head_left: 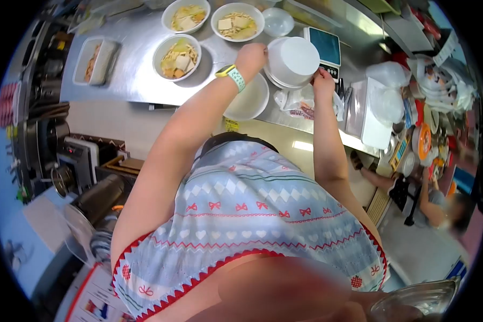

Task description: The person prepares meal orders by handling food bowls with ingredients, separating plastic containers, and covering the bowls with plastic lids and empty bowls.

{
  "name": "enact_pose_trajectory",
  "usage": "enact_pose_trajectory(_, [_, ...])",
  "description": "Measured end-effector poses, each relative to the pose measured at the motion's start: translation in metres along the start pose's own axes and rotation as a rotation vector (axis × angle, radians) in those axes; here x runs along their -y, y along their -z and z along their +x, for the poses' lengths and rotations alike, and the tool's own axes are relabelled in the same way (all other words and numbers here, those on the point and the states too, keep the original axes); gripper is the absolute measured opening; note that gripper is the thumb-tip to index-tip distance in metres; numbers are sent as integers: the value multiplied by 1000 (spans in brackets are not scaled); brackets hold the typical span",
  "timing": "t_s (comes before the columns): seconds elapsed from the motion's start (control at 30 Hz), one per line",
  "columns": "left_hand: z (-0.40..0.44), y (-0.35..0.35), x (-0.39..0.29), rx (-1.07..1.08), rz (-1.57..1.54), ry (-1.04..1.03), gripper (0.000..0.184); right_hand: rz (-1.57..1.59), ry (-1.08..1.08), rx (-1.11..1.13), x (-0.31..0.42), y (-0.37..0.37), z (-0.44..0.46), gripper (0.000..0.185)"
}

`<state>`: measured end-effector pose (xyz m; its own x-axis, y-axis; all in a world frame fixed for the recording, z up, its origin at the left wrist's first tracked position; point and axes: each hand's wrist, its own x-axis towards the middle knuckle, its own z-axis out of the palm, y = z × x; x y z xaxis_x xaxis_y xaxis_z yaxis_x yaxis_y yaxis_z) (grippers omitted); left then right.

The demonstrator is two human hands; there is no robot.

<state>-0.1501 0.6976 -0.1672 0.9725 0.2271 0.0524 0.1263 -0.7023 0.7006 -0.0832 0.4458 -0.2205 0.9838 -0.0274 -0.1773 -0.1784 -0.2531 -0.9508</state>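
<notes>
At the top centre, a stack of upside-down white bowls (295, 58) is held between my two hands. My left hand (252, 60), below a yellow-cased watch on a mint band, has its fingers closed on the stack's left rim. On the lower right rim, my right hand (322, 83) pinches the stack. An empty white bowl (250, 99) sits just below the stack, near the counter's edge. Three filled bowls stand to the left: one at the back (185, 17), one beside it (237, 23) and one in front (177, 58), with pale blocks and shreds inside.
A scale (323, 47) lies right of the stack, with a plastic bag (301, 102) in front. A clear rectangular container (95, 61) stands on the steel counter (129, 70) at left. Lids and bags crowd the right side. Another person (434, 206) is at far right.
</notes>
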Motion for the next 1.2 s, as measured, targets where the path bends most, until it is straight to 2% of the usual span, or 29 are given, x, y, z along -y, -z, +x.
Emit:
enact_pose_trajectory(0.03, [8, -6, 3, 42, 28, -12, 17, -136, 16, -66, -4, -1, 1, 25])
enact_pose_trajectory(0.07, [14, -11, 6, 66, 30, -35, 17, -128, 3, -96, -9, -3, 3, 25])
enact_pose_trajectory(0.13, [23, -17, 12, 14, 7, -83, 18, -394, 85, -224, -11, -7, 0, 25])
enact_pose_trajectory(0.2, [27, -18, 22, 97, 26, -115, 21, -389, 59, -178, -21, -6, -2, 27])
enact_pose_trajectory(0.27, [32, -17, 28, 163, -40, -48, 24, -325, 52, -146, -29, -7, -4, 27])
enact_pose_trajectory(0.3, [35, -10, 26, 266, -52, 11, 26, -323, 46, -161, -25, -7, -7, 27])
enact_pose_trajectory(0.37, [45, -19, 39, 338, -57, 0, 28, -31, -195, -110, -19, -5, -17, 29])
enact_pose_trajectory(0.4, [47, -21, 43, 401, -63, 0, 31, -29, -203, -123, -16, -5, -24, 29])
enact_pose_trajectory(0.47, [49, -26, 49, 448, -161, 62, 31, 312, -371, -125, -9, -2, -33, 34])
enact_pose_trajectory(0.53, [51, -31, 50, 486, -263, 132, 32, 354, -410, -96, -4, 1, -41, 35])
enact_pose_trajectory(0.6, [53, -34, 48, 405, -358, 183, 33, 445, -485, -10, -2, 3, -42, 38])
enact_pose_trajectory(0.7, [53, -35, 48, 338, -252, 69, 33, 427, -441, -24, -9, -3, -36, 38])
enact_pose_trajectory(0.8, [59, -39, 51, 422, -404, 190, 32, 514, -479, -47, -13, -7, -33, 39])
enact_pose_trajectory(0.9, [60, -39, 49, 444, -418, 193, 30, 439, -434, 1, -10, -4, -32, 40])
enact_pose_trajectory(0.93, [56, -25, 38, 366, -289, 83, 28, 421, -443, -20, 5, -3, -38, 38])
enact_pose_trajectory(0.97, [58, -26, 39, 396, -350, 138, 26, 451, -339, 42, 1, 2, -33, 40])
enact_pose_trajectory(1.03, [56, -20, 41, 375, -494, 156, 24, 419, -300, 41, 35, 3, -41, 38])
enact_pose_trajectory(1.1, [47, 12, 33, 414, -667, 187, 24, 456, -250, 105, 61, 8, -45, 36])
enact_pose_trajectory(1.2, [11, 94, 9, 302, -859, 240, 23, 490, -220, 299, 112, -7, -57, 28])
